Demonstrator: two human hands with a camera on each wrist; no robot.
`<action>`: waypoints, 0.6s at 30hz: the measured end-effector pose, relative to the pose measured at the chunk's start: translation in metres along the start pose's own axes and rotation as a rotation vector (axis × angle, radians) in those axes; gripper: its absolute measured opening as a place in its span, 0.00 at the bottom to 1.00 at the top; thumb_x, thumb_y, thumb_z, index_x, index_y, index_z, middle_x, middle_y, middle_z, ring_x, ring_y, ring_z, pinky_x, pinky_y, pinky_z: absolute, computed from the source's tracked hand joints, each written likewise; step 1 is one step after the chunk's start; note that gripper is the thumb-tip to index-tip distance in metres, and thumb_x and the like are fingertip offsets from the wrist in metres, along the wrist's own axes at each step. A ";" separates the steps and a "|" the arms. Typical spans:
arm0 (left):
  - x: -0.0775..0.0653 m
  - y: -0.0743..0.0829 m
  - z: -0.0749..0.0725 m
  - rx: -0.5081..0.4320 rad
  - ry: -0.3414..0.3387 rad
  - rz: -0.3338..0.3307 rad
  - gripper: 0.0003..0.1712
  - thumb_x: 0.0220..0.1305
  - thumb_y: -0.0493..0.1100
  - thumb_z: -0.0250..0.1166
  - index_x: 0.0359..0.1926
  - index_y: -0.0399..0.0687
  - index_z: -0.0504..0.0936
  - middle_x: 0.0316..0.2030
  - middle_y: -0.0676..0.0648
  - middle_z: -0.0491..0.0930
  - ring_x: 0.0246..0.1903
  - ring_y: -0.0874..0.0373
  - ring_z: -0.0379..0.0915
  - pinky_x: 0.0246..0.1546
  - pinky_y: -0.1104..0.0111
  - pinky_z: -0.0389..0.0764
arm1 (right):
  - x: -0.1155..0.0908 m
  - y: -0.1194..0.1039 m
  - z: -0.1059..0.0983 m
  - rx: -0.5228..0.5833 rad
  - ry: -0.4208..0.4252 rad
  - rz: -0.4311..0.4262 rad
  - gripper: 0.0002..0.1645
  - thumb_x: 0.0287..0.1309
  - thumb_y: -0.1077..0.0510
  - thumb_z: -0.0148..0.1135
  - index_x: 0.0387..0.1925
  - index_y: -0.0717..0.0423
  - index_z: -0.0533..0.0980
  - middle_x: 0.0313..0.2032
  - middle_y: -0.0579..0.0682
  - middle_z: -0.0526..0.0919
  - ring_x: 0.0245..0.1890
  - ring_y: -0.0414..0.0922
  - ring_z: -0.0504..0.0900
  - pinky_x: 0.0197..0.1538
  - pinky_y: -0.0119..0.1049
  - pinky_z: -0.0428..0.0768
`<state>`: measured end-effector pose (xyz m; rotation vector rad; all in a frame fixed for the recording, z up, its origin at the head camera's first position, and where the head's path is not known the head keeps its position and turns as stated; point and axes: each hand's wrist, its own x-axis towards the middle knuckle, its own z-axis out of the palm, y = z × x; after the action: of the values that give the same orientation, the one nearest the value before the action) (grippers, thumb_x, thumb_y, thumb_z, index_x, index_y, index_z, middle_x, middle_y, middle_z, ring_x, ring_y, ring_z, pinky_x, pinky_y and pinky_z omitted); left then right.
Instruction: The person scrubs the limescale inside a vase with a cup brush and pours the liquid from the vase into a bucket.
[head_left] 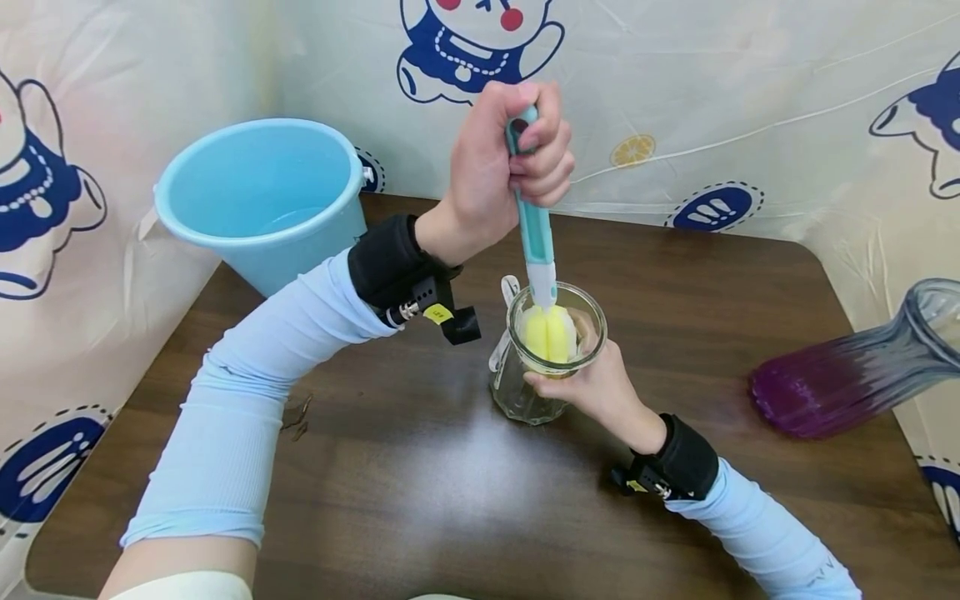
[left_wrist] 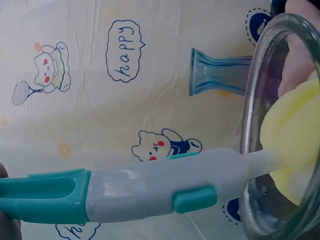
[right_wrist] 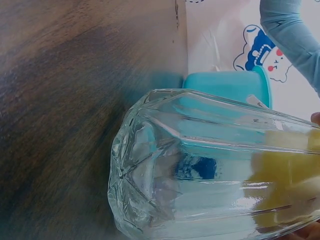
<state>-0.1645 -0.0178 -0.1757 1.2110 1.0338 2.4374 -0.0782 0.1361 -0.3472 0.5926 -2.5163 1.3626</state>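
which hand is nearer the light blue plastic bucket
Left: the left hand, holding the teal-and-white sponge brush, is right of the bucket; the right hand, on the clear glass jar, is farther right.

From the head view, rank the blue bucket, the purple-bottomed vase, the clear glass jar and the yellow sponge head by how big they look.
Largest to smallest:
1. Blue bucket
2. Purple-bottomed vase, reaching the right picture edge
3. Clear glass jar
4. Yellow sponge head
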 end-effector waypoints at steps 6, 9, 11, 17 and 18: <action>-0.011 -0.018 -0.007 0.006 0.064 -0.113 0.22 0.60 0.35 0.25 0.11 0.48 0.52 0.06 0.56 0.51 0.06 0.60 0.39 0.09 0.71 0.44 | 0.001 0.006 0.003 -0.016 0.011 -0.037 0.46 0.27 0.56 0.77 0.52 0.63 0.67 0.44 0.54 0.78 0.42 0.43 0.76 0.43 0.42 0.76; -0.019 -0.030 -0.014 0.018 0.063 -0.160 0.21 0.59 0.35 0.26 0.11 0.49 0.53 0.06 0.56 0.50 0.07 0.59 0.39 0.09 0.70 0.44 | 0.002 0.007 0.004 -0.048 0.018 -0.061 0.46 0.27 0.55 0.77 0.52 0.64 0.66 0.45 0.56 0.78 0.41 0.45 0.77 0.41 0.44 0.76; -0.025 -0.037 -0.019 0.033 0.050 -0.172 0.20 0.59 0.34 0.26 0.12 0.47 0.53 0.07 0.55 0.51 0.07 0.59 0.40 0.10 0.70 0.46 | 0.003 0.008 0.004 -0.064 0.022 -0.070 0.47 0.27 0.55 0.77 0.53 0.64 0.66 0.46 0.57 0.77 0.41 0.47 0.77 0.41 0.44 0.75; -0.032 -0.049 -0.027 0.052 0.019 -0.154 0.18 0.59 0.36 0.27 0.13 0.45 0.52 0.07 0.54 0.52 0.07 0.59 0.42 0.11 0.70 0.48 | 0.004 0.007 0.004 -0.052 0.018 -0.058 0.48 0.26 0.54 0.77 0.53 0.65 0.65 0.45 0.56 0.78 0.42 0.47 0.77 0.42 0.41 0.75; -0.033 -0.049 -0.027 0.051 0.018 -0.150 0.18 0.59 0.36 0.27 0.13 0.46 0.53 0.07 0.55 0.52 0.07 0.59 0.42 0.10 0.70 0.48 | 0.004 0.006 0.004 -0.046 0.017 -0.054 0.48 0.27 0.55 0.77 0.53 0.65 0.65 0.44 0.56 0.78 0.43 0.47 0.77 0.42 0.41 0.75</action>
<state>-0.1699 -0.0112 -0.2405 1.0864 1.1540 2.3244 -0.0843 0.1348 -0.3528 0.6331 -2.4924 1.2824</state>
